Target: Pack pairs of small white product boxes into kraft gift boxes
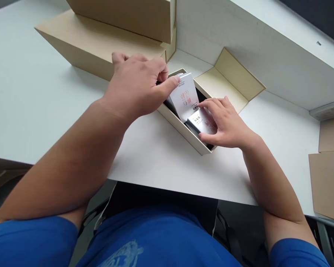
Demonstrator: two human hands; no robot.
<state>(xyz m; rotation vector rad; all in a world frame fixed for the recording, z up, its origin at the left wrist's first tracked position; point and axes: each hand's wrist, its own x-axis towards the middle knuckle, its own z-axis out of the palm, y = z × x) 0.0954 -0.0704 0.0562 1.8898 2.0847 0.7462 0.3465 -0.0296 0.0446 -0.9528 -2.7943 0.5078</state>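
Observation:
A small open beige gift box [180, 128] with a dark lining lies on the white table, its lid flap [229, 79] folded back to the right. My left hand [136, 87] grips the top of a tall white carton [185, 97] with pink lettering that stands tilted in the box. My right hand [225, 124] rests with closed fingers on a smaller white carton [202, 121] at the near end of the box, thumb under its edge.
Two large beige boxes [100, 40] are stacked at the back left. More brown boxes [327, 181] sit at the right edge, with a small white device [327, 110] behind them. A white wall ledge [267, 48] runs along the back. My blue shirt fills the bottom.

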